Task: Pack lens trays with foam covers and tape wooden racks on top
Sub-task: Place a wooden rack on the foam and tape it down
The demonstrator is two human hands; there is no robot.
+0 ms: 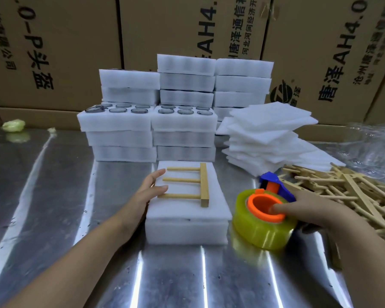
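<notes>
Head view: wooden rack (187, 185) lies flat on foam-covered tray (187, 227), btwn both grips. L grip (149, 192) has fingers straight, resting on tray's top at its edge, tips at rack's peg ends; holds nothing. R grip (302, 207) curls round tape dispenser (262, 227), one digit inside its orange core, just right of tray. Loose rack pile (353, 192) right of R grip; foam sheets (269, 134) beyond it. Lens tray stacks (151, 121) beyond L grip, on steel bench (53, 196).

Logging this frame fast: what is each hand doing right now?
Left hand: open, straight fingers resting on the foam cover by the wooden rack.
Right hand: gripping the tape dispenser.
</notes>
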